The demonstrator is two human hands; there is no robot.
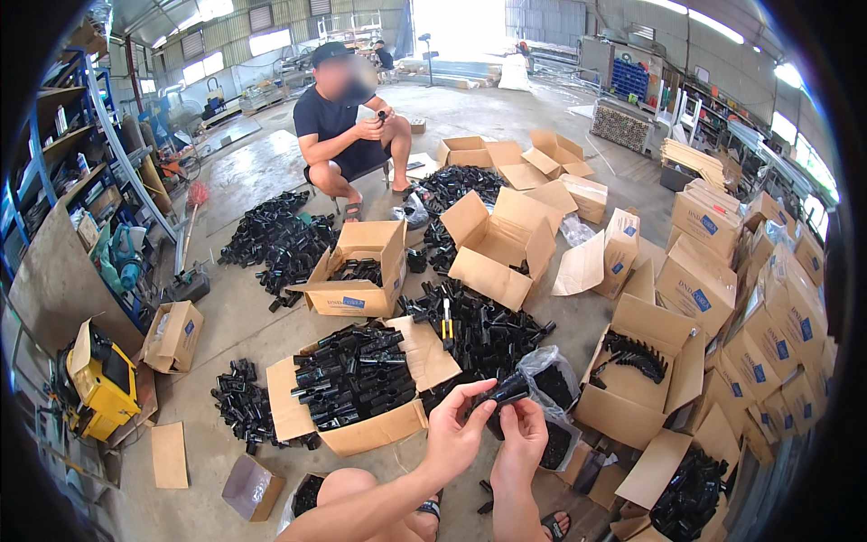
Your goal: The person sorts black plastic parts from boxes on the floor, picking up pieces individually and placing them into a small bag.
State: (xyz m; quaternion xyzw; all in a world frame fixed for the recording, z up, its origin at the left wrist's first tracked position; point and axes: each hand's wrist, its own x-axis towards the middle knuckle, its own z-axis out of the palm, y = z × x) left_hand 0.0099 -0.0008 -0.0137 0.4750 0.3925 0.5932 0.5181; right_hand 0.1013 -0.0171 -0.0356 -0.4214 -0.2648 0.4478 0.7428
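Between both hands is a black tubular fitting point(511, 388), tilted, its upper end pointing away to the right. My left hand point(459, 428) is closed on its near left side, thumb on top. My right hand point(522, 441) pinches it from below and the right; part of the fitting is hidden by the fingers. Just beyond lies a heap of similar black fittings point(495, 336), with a yellow-handled cutter point(447, 323) resting on it. Clear plastic bags of small black parts point(558, 390) stand beside my right hand. Left of my hands, an open carton point(379, 437) holds stacked fittings.
A person in dark clothes point(330, 117) squats opposite, handling a small black piece. Open cartons point(506, 280) and loose fitting piles point(271, 237) cover the floor between us. Stacked cartons point(704, 289) line the right side. A yellow machine point(101, 384) and shelving point(63, 144) are at left.
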